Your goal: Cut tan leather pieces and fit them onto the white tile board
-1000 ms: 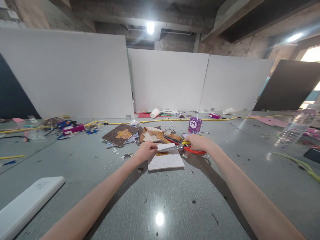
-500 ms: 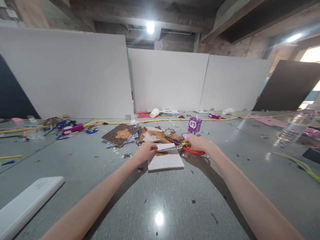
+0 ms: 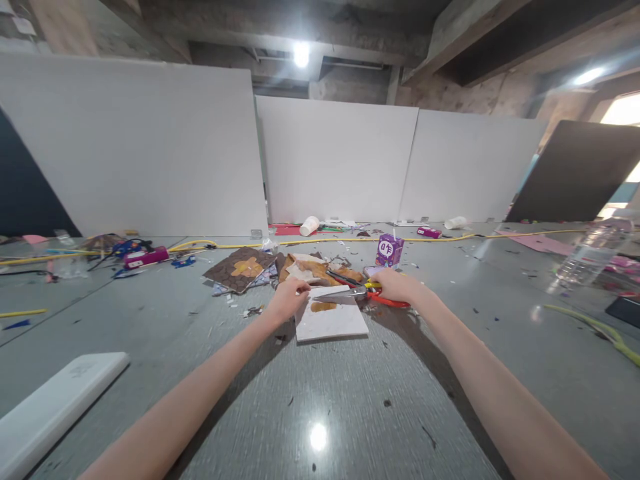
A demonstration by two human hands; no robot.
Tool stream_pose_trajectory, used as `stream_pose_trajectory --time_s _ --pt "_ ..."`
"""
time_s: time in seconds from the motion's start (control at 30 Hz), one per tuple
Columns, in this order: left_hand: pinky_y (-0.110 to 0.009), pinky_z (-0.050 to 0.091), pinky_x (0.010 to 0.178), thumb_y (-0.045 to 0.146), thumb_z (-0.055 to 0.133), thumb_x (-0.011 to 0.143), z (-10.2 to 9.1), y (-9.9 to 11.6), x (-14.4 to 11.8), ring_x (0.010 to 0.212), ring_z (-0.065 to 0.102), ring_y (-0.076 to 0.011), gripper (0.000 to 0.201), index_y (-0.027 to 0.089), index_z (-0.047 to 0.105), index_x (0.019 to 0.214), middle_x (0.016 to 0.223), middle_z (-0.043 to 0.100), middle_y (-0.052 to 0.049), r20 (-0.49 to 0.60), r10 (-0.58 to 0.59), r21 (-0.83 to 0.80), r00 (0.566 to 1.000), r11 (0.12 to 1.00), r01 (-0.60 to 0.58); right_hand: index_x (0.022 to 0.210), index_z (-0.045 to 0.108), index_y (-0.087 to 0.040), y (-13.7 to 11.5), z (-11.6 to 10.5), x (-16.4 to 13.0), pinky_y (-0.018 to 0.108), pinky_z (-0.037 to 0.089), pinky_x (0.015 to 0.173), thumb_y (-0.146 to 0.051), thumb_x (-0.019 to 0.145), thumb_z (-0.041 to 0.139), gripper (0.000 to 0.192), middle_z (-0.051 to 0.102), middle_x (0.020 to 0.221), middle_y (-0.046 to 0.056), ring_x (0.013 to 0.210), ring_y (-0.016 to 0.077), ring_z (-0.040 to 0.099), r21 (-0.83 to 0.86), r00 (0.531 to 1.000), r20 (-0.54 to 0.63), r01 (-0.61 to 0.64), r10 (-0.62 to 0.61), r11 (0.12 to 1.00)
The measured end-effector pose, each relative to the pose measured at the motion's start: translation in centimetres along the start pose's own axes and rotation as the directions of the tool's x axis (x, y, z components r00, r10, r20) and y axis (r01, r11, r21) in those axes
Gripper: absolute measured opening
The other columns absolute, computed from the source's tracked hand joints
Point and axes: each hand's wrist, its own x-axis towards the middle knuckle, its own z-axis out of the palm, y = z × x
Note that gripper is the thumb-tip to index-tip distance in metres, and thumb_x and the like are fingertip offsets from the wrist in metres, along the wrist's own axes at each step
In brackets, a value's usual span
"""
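My left hand (image 3: 289, 298) pinches the left edge of a white sheet of paper (image 3: 327, 291) held just above the grey table (image 3: 320, 393). My right hand (image 3: 395, 285) grips a pair of scissors (image 3: 350, 293) with yellow and red handles, blades pointing left across that sheet. Under both lies a white square slab (image 3: 331, 322) with a small brown scrap on it. Brown and tan cut paper pieces (image 3: 310, 270) are heaped just beyond my hands.
A purple drink carton (image 3: 389, 251) with a straw stands behind my right hand. A brown patterned card (image 3: 240, 268) lies at left, a clear bottle (image 3: 590, 257) at right, a white flat box (image 3: 55, 407) near left. White boards stand along the far edge.
The scissors have slid a little left along the white sheet, and my left hand has shifted slightly. Both arms stay in about the same place.
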Motion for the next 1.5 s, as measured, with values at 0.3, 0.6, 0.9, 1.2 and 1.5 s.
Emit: stream_pose_trajectory --time_s 0.3,0.6,0.9,1.2,1.5 --pt "-0.029 0.040 0.065 0.038 0.043 0.070 -1.2 -0.9 0.2 0.081 0.057 -0.0259 0.033 0.011 0.060 0.077 0.080 0.063 -0.015 0.014 -0.355 0.137 0.935 0.927 0.350 0.080 0.061 -0.015 0.3 -0.5 0.3 0.022 0.035 0.054 -0.058 0.065 0.048 0.047 0.063 0.077 0.010 0.072 0.0205 0.057 0.063 0.984 -0.114 -0.133 0.140 0.989" --pt "-0.028 0.039 0.060 0.058 0.062 0.039 -0.9 0.7 -0.4 0.084 0.056 -0.0310 0.057 0.014 0.058 0.075 0.091 0.062 -0.017 0.174 -0.465 0.097 0.868 0.885 0.455 0.082 0.061 -0.009 -1.1 -1.4 0.1 0.023 0.035 0.055 -0.059 0.069 0.043 0.055 0.063 0.081 0.016 0.077 0.0230 0.058 0.108 0.951 -0.176 -0.239 0.256 0.965" --pt "-0.023 0.031 0.047 0.039 0.064 0.049 -0.9 0.4 -0.1 0.051 0.048 -0.0141 0.029 0.016 0.046 0.046 0.045 0.048 0.002 0.356 -0.350 -0.306 0.866 0.833 0.462 0.081 0.061 -0.006 -1.5 -1.6 0.1 0.023 0.033 0.054 -0.054 0.070 0.047 0.051 0.063 0.079 0.018 0.074 0.0222 0.058 0.169 0.930 -0.214 -0.265 0.298 0.949" --pt "-0.018 0.029 0.044 0.031 0.067 0.048 -2.1 -0.1 -0.2 0.045 0.038 -0.0052 0.031 0.017 0.041 0.058 0.049 0.039 0.008 0.505 -0.118 -0.673 0.855 0.566 0.476 0.080 0.061 -0.006 -1.8 -1.7 0.1 0.023 0.033 0.054 -0.043 0.071 0.050 0.040 0.063 0.080 0.017 0.074 0.0215 0.057 0.256 0.902 -0.239 -0.298 0.359 0.920" --pt "-0.019 0.033 0.051 0.024 0.070 0.050 -1.5 0.8 -1.3 0.055 0.048 -0.0097 0.031 0.019 0.057 0.079 0.059 0.053 0.006 0.710 0.132 -0.627 0.692 0.567 0.535 0.073 0.063 -0.011 -3.0 -1.4 0.6 0.020 0.033 0.050 -0.033 0.073 0.045 0.028 0.065 0.071 0.011 0.065 0.0163 0.059 0.280 0.929 -0.192 -0.258 0.317 0.925"
